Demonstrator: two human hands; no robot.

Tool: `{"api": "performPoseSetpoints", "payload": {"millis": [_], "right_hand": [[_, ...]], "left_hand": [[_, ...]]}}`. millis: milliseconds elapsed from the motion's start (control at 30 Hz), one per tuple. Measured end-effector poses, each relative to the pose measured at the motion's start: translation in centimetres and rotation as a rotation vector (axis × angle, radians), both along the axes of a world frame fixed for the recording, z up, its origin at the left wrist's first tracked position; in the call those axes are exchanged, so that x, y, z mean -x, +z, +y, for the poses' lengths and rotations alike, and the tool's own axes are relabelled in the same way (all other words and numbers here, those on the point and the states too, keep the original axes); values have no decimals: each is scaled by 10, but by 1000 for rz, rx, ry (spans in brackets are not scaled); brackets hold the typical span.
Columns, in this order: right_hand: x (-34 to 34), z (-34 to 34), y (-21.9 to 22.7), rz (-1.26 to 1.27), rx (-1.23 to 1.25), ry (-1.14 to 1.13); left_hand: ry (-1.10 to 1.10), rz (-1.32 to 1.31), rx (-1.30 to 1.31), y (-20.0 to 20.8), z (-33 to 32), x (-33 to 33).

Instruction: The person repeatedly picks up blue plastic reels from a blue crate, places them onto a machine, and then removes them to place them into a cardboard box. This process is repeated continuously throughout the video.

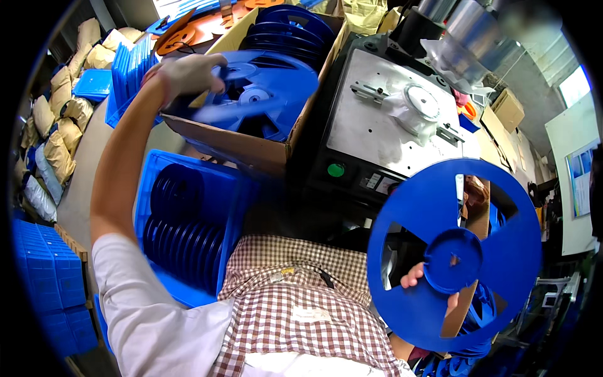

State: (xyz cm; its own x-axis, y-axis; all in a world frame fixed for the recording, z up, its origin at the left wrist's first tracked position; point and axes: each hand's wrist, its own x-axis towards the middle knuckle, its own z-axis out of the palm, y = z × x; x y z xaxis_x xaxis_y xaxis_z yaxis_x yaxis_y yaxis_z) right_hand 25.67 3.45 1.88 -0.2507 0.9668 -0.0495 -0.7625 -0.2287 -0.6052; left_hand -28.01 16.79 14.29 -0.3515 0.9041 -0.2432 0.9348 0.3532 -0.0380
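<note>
My right hand grips a large blue reel flange from behind, at the right. Its fingertips show through the cut-outs beside the round hub, and the rest of the hand is hidden. At the upper left, my gloved left hand is raised at the left side of a cardboard box. Its fingers look apart, somewhat smeared by motion. Just beside them a blue reel lies tilted over the box, its lower edge blurred. More blue reels stand stacked farther back in the box.
A machine with a metal plate and a green button stands ahead, a round fixture on it. At my left sits a blue crate of dark discs. Sacks and blue bins line the far left.
</note>
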Motion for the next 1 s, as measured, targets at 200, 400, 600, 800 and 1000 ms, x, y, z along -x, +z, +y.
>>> {"api": "performPoseSetpoints", "payload": {"millis": [200, 400, 600, 800, 1000], "right_hand": [[53, 14, 1, 96, 236, 256], [83, 2, 3, 72, 363, 543], [54, -9, 11, 53, 150, 474], [57, -9, 15, -180, -189, 305], [81, 13, 5, -583, -504, 133]], "left_hand": [[-533, -397, -512, -10, -121, -127], [-1013, -212, -678, -43, -134, -226], [-879, -552, -668, -61, -162, -268], [-478, -1209, -522, -83, -180, -309], [-227, -1575, -650, -122, -172, -303]]}}
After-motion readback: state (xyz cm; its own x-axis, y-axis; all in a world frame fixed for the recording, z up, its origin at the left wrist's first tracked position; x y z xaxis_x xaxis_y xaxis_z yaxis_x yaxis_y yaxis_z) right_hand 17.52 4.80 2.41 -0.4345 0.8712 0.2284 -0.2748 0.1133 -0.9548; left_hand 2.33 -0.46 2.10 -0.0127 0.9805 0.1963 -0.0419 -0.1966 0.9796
